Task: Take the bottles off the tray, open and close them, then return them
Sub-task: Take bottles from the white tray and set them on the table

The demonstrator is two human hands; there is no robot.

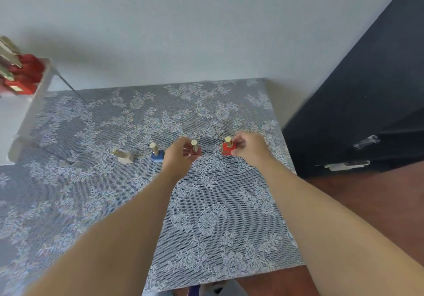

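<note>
- Bottles stand in a row on the lace-covered bench [206, 204]: cream bottle [125, 157], blue bottle [157, 154], dark red bottle [194, 151], bright red bottle [227, 148], all gold-capped.
- Our left hand [176, 155] grips the dark red bottle.
- Our right hand [249, 146] pinches the bright red one.
- We see the white tray [40, 89] far left, holding more red bottles [25, 73].

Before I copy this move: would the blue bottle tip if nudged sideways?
Probably, near the top. The blue bottle has a tall gold cap above a small square base, so it looks top-heavy. The lace tablecloth may grip its base, favouring tipping over sliding. It looks small, likely light.
</note>
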